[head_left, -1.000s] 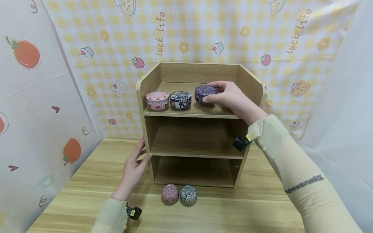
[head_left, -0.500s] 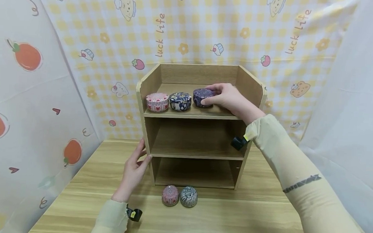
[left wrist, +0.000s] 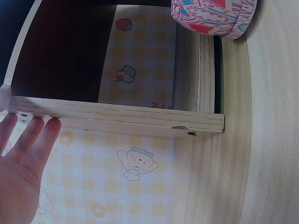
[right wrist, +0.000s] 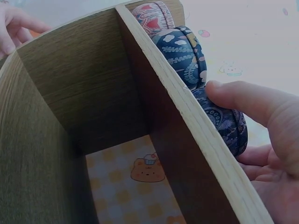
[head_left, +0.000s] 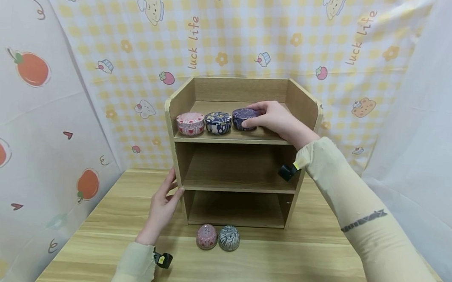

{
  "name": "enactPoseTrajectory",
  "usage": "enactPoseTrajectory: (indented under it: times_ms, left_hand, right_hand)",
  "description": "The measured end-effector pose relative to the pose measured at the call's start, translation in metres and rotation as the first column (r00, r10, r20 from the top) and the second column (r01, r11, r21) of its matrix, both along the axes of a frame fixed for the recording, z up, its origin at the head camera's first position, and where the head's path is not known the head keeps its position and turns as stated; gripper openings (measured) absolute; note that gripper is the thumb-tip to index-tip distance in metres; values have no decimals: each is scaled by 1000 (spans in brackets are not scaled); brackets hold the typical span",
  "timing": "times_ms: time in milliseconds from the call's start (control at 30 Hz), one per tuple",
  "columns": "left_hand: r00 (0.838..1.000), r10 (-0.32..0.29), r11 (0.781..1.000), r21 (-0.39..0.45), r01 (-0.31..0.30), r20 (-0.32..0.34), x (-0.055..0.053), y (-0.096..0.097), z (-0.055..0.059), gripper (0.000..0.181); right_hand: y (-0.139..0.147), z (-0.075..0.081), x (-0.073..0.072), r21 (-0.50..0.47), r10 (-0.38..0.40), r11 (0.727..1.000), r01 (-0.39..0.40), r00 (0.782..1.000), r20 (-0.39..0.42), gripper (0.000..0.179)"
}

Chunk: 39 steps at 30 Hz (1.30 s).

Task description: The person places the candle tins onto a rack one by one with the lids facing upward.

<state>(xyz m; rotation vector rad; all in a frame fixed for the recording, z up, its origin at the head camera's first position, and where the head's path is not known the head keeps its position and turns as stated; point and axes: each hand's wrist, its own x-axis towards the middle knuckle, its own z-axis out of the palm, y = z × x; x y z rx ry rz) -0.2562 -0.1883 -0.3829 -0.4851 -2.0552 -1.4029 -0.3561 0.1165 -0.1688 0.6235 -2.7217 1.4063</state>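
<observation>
On the top board of a small wooden shelf (head_left: 239, 189), my right hand (head_left: 277, 120) grips a round dark purple patterned tin (head_left: 241, 116), thumb in front and fingers behind. Left of it stand a navy floral tin (head_left: 218, 123) and a pink tin with red hearts (head_left: 190, 124). In the right wrist view the purple tin (right wrist: 226, 123) appears to touch the navy tin (right wrist: 182, 56). My left hand (head_left: 163, 206) holds the shelf's left side panel (left wrist: 117, 114), fingers along the outside and thumb at the front edge.
Two tins, one pink (head_left: 207, 236) and one grey-white leaf-patterned (head_left: 229, 238), stand on the wooden table (head_left: 280, 267) in front of the shelf. A yellow checked cloth (head_left: 224, 34) hangs behind, with white sheets at both sides.
My right hand has shifted slightly left and down with the purple tin, narrowing the gap to the navy tin. The left hand keeps its place on the shelf panel.
</observation>
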Motion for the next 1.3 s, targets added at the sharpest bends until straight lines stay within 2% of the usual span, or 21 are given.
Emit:
enactPoseTrajectory:
  times_ms: [267,833,1100,1300]
  left_hand:
    - [1000,-4,1000,0,4,-6,0,-1,-1,63]
    - [1000,8,1000,-10,-8,-2,-1,0,-1,62]
    - [1000,8,1000,-16,-8,-4,-1,-1,-2,62]
    - [1000,6,1000,-22,-7,-18,-1,-2,-2,62]
  right_hand:
    - [-2,-1,0,-14,26,1000,-25,999,23,66]
    - [0,-1,-2,1,64,998,-64,998,15,69]
    - [6,0,6,-4,51,999,-51,998,28,76]
    - [15,-2,16,11,81,997,-81,997,-15,75]
